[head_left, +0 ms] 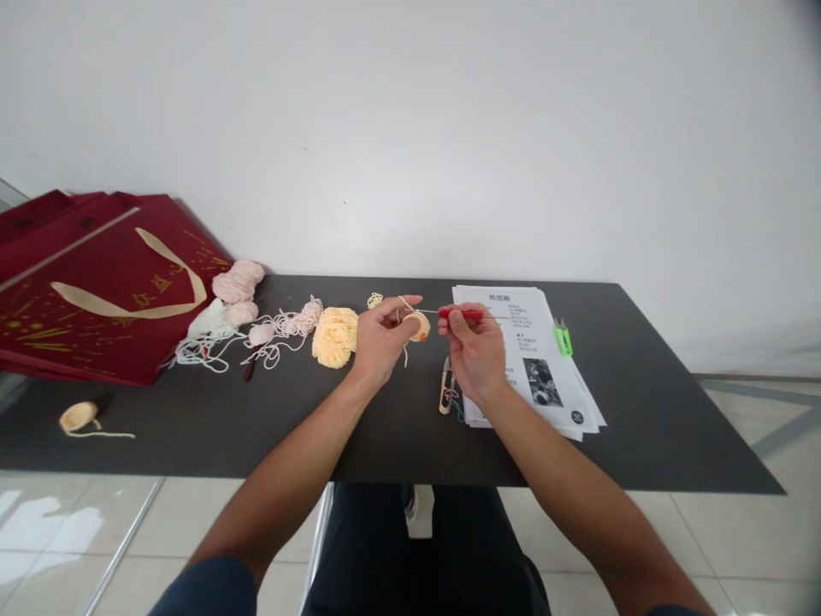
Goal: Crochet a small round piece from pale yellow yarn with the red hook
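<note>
From the head: pinching between left hand (383, 336) thumb and fingers, above the flat black table (385, 441), a small rounded cream yarn piece with an orange patch (418, 325). Gripping in the right hand (475, 352) a thin-shafted crochet hook with a red handle (467, 314). Showing, beside the left hand, a fluffy pale-yellow yarn ball (333, 339).

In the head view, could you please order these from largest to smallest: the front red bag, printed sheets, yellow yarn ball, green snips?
1. Front red bag
2. Printed sheets
3. Yellow yarn ball
4. Green snips
The right hand hides part of the sheets, yet the order looks clear.
</note>
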Motion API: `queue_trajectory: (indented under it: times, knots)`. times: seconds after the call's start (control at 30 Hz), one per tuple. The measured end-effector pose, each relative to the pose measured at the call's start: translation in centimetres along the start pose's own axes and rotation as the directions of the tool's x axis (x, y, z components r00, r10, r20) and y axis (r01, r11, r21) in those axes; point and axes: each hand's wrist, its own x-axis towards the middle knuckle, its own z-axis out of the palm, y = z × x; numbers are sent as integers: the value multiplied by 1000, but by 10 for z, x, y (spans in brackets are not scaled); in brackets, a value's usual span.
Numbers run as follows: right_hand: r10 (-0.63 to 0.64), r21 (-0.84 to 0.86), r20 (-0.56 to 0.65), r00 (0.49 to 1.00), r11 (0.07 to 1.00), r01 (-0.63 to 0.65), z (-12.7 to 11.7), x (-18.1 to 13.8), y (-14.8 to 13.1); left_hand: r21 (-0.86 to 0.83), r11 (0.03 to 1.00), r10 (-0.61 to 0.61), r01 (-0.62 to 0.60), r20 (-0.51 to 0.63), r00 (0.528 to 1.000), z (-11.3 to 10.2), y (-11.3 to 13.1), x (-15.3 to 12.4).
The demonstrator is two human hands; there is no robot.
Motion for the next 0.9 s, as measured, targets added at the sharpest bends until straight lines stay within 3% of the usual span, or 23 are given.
queue_trajectory:
  times: [0.6,0.9]
  knots:
    - [-236,-99,87,968,965,244,-7,-2,0,46,996,85,-81,-75,994,1,1,-1]
    - [-284,-170,85,955,940,295,-9,-2,2,38,994,106,-103,-101,989,1,1,-3]
